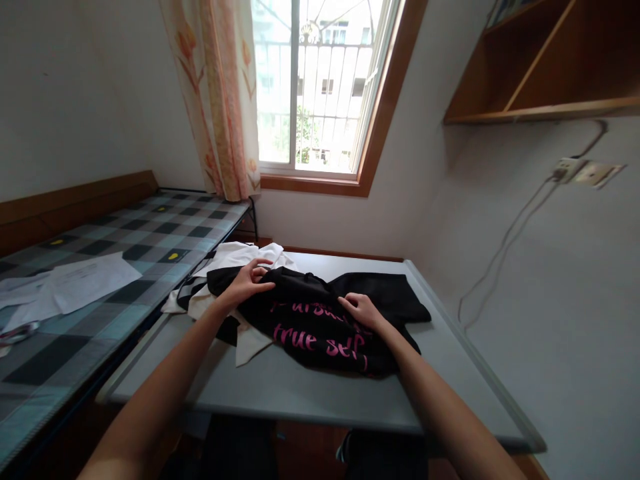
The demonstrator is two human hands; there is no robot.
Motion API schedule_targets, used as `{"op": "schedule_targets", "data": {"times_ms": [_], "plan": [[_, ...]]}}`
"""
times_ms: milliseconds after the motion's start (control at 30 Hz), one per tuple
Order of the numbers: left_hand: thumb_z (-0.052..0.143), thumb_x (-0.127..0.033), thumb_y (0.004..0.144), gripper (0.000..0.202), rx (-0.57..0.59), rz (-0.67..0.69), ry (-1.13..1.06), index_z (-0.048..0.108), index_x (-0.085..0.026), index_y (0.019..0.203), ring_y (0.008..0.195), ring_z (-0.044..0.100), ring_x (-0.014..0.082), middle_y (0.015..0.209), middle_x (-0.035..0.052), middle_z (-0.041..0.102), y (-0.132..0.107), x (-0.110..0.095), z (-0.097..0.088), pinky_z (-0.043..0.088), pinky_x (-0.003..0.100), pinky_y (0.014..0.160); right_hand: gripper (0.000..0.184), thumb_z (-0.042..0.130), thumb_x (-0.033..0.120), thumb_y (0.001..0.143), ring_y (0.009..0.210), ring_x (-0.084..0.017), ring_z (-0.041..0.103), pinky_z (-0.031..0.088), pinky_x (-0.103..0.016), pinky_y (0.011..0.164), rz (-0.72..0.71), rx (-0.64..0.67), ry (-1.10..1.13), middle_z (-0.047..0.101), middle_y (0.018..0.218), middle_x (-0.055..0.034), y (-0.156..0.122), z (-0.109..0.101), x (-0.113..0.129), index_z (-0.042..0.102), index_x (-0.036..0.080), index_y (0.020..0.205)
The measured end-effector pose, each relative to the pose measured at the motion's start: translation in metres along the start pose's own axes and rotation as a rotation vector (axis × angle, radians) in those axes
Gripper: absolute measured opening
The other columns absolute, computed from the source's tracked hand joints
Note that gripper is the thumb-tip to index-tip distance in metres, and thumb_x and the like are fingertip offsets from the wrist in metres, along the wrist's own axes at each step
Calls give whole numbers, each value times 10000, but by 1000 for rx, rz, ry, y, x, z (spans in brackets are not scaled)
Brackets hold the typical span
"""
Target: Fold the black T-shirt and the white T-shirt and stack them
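Observation:
A black T-shirt [320, 320] with pink lettering lies crumpled on the grey table [310, 393]. My left hand [249, 282] pinches the shirt's black fabric at its left, far edge. My right hand [361, 310] rests on the middle of the shirt with fingers curled into the cloth. Under and beside the black shirt lies a white garment [235, 257] with a black-and-white checked part.
A bed [125, 247] with a checked blue-grey cover runs along the left, with white papers [75, 283] on it. A window with a floral curtain [220, 93] is behind the table. A wooden shelf [545, 67] and a wall socket [585, 172] with cables are on the right wall.

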State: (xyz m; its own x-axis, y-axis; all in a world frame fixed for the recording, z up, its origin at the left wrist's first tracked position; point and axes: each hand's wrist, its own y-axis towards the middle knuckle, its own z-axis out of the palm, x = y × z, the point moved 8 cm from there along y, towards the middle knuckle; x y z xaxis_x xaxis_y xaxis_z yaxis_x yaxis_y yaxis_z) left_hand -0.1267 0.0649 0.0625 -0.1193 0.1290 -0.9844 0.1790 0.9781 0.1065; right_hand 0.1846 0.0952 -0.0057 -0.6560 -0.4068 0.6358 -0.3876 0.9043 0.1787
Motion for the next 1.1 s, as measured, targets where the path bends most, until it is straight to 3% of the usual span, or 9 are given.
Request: {"op": "schedule_targets", "data": {"times_ms": [133,267,333,433,567,700,800,933,1100], "plan": [[796,-354,636,638,130,13,182,551,-196,1204,763,620,148,842,-17,577,-12,-11,-12,509,274,684,555,379,550,923,566,-160,570,450,-277,589,79,299,32,634,596,-38,17,6,7,666,178,628],[770,-354,658,611,183,55,342,602,-166,1214,737,588,134,852,-4,595,-18,-19,-14,482,248,656,213,582,281,843,944,-232,635,476,-340,856,-69,67,-211,723,1004,-77,52,-14,24,738,223,975],[762,-368,659,563,186,67,431,650,-161,1170,712,575,140,805,-5,617,-20,-22,-14,467,244,637,352,667,199,758,1110,-266,582,437,-379,961,-71,65,-315,689,1156,-77,65,-10,24,715,258,1101],[737,-391,677,389,194,29,512,720,-161,990,709,585,162,763,10,656,-23,-21,-18,466,261,647,390,756,192,665,1075,-283,605,454,-391,927,21,162,-393,703,1111,-68,77,3,13,737,283,1043],[737,-410,664,271,197,40,453,645,-167,742,847,634,208,843,44,682,-27,-22,-24,494,312,768,156,744,157,660,921,-271,647,451,-391,874,69,123,-431,727,838,-59,80,-7,6,741,249,786],[691,-440,701,297,121,117,433,537,-188,735,909,628,217,826,24,631,-22,-24,-32,496,331,818,128,617,191,791,893,-255,649,446,-381,849,79,-19,-435,724,917,-82,73,-61,3,699,231,880],[641,-445,733,297,-49,184,448,487,-197,790,784,590,171,781,-8,557,-9,-28,-39,496,302,732,181,529,228,857,898,-242,653,460,-337,796,46,-287,-396,716,958,-95,58,-136,12,644,214,995],[574,-430,794,249,-199,336,545,489,-196,810,778,542,155,801,-2,543,7,-53,-29,463,290,743,236,487,320,898,810,-254,647,452,-334,708,-30,-477,-555,707,906,-95,26,-219,45,605,212,1071],[575,-456,812,290,66,386,750,611,-173,761,746,542,166,778,13,584,22,-77,19,425,284,720,304,466,374,913,742,-257,637,436,-334,661,22,-606,-728,695,875,-115,-17,-280,71,618,203,1114]]}}
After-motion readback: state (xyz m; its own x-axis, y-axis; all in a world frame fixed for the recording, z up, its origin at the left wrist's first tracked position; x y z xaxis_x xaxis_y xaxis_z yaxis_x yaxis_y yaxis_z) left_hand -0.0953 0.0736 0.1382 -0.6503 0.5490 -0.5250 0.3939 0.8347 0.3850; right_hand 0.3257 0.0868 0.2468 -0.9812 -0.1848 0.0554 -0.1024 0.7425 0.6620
